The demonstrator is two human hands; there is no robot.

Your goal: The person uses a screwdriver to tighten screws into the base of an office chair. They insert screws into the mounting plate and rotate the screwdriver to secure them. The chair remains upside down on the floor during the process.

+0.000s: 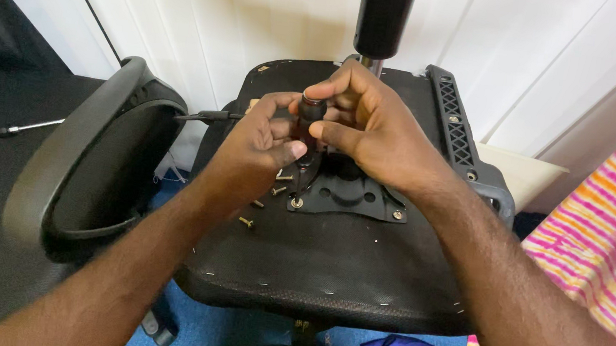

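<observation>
A stubby black screwdriver handle (312,112) is gripped by both the left hand (258,152) and right hand (372,122). It's held upright over the black mounting plate (348,193).

Loose screws (258,204) crowd left of mounting plate (348,193)

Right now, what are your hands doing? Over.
Left hand and right hand both gripping the black screwdriver handle, upright over black metal chair plate. Loose brass screws beside it.
</observation>
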